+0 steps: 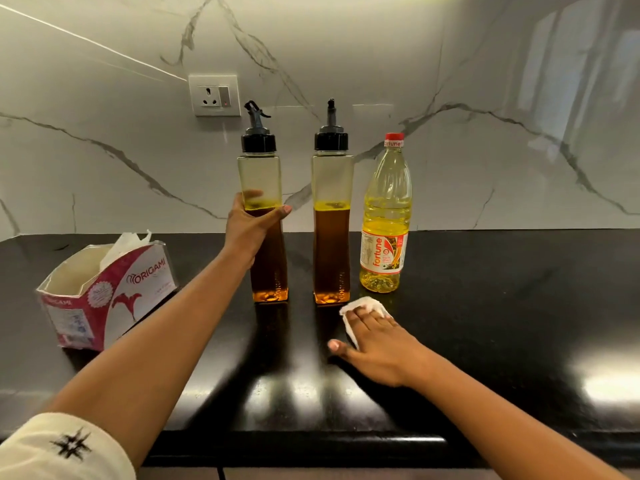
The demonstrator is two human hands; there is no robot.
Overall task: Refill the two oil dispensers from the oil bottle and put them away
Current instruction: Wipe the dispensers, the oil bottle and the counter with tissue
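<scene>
Two tall clear oil dispensers with black spout caps stand upright on the black counter. My left hand grips the left dispenser around its middle. The right dispenser stands free beside it; both are filled a little over half with oil. Right of them is the oil bottle, with a red cap, a red and white label and yellow oil. My right hand presses a white tissue flat on the counter, just in front of the right dispenser and the bottle.
An opened pink and white tissue box sits at the left of the counter, a tissue sticking out. A wall socket is on the marble backsplash behind the dispensers. The counter's front edge runs along the bottom of the view.
</scene>
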